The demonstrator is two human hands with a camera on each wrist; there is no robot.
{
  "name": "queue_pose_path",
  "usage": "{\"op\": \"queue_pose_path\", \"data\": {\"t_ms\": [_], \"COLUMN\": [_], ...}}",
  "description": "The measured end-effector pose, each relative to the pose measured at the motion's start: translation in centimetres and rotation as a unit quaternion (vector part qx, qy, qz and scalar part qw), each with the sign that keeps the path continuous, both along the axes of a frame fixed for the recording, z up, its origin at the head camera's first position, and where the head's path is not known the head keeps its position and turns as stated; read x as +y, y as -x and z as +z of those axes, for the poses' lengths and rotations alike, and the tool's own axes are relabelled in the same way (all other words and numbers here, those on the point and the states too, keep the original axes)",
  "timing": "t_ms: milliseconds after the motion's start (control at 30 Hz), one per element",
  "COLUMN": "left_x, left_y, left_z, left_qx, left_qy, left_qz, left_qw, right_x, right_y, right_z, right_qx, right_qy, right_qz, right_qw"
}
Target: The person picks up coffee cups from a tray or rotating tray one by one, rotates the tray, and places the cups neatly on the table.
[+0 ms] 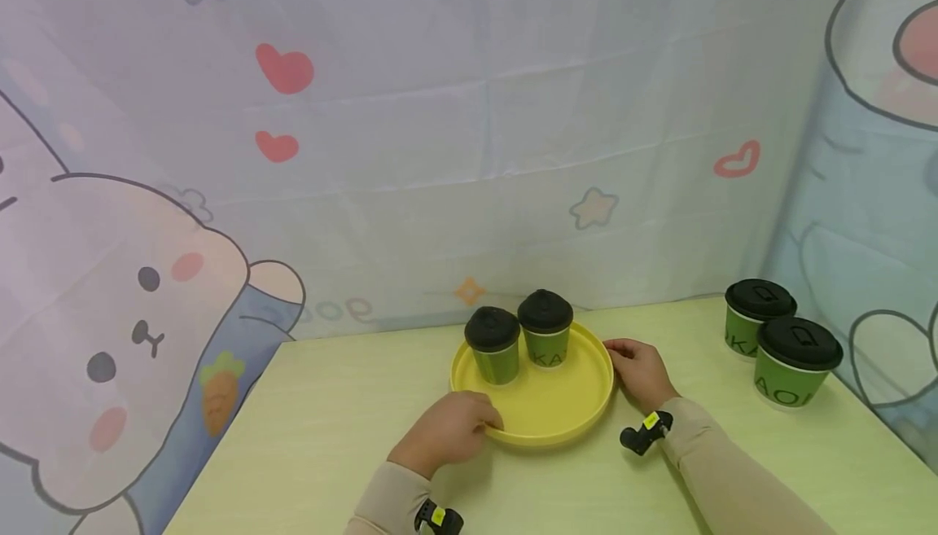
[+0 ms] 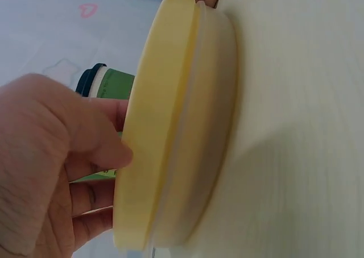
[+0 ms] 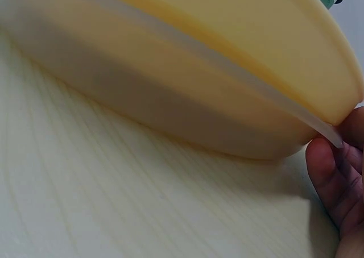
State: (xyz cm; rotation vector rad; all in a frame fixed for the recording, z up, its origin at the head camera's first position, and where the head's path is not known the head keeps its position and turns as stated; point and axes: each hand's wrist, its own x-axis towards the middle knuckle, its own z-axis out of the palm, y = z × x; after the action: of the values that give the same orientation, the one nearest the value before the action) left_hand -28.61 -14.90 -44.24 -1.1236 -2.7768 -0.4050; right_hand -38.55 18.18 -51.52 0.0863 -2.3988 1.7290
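Note:
A round yellow tray [image 1: 564, 405] with a raised rim carries two green paper cups with black lids, the left cup [image 1: 498, 366] a little nearer than the right cup [image 1: 546, 349]. My left hand [image 1: 449, 429] grips the tray's near-left rim; in the left wrist view its thumb [image 2: 116, 150] presses the outer wall while the fingers reach over inside. On the tray's right side, my right hand [image 1: 641, 374] holds the rim, its fingers [image 3: 321, 164] at the edge in the right wrist view. A pale lower part shows beneath the yellow wall in both wrist views.
Two more green cups with black lids, a rear cup [image 1: 740, 330] and a front cup [image 1: 787, 380], stand close together at the table's right side. The pale wooden table [image 1: 315, 429] ends at a printed cloth backdrop [image 1: 410, 152] behind and to the right.

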Motion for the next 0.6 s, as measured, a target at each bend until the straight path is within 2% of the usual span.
{"op": "queue_pose_path", "data": {"t_ms": [133,200,267,300,333,367,433,500,533,600], "left_x": [-0.7,-1.0,-1.4,-1.5,-1.6,-1.7,-1.9,-2.0,-2.0,-2.0], "left_y": [0.3,0.5,1.0,1.2,1.4,1.6,2.0,2.5,2.6,3.1], "left_z": [0.3,0.3,0.1,-0.1,-0.4,-0.6,-1.4,-2.2,-2.6,-3.5], "left_qx": [-0.035,-0.025,-0.008,0.004,0.007,0.005,-0.017,-0.052,-0.073,-0.110], "left_qy": [-0.051,-0.090,-0.146,-0.181,-0.221,-0.263,-0.346,-0.405,-0.424,-0.451], "left_qz": [0.019,0.043,0.090,0.120,0.153,0.187,0.242,0.280,0.294,0.310], "left_qw": [0.9979,0.9947,0.9850,0.9762,0.9633,0.9465,0.9062,0.8688,0.8534,0.8301], "right_x": [-0.1,-0.2,-0.2,-0.2,-0.2,-0.3,-0.3,-0.3,-0.3,-0.3], "right_y": [-0.1,-0.2,-0.2,-0.2,-0.3,-0.3,-0.3,-0.4,-0.4,-0.4], "right_z": [0.2,0.3,0.4,0.4,0.5,0.5,0.5,0.5,0.5,0.5], "right_qx": [0.002,0.005,0.004,0.004,0.003,0.002,0.000,0.002,0.002,0.007], "right_qy": [0.000,-0.002,-0.002,-0.003,-0.002,0.000,0.000,-0.002,-0.002,-0.011], "right_qz": [-0.002,-0.001,-0.003,-0.004,-0.004,-0.004,-0.004,-0.002,-0.001,-0.004], "right_qw": [1.000,1.000,1.000,1.000,1.000,1.000,1.000,1.000,1.000,1.000]}}
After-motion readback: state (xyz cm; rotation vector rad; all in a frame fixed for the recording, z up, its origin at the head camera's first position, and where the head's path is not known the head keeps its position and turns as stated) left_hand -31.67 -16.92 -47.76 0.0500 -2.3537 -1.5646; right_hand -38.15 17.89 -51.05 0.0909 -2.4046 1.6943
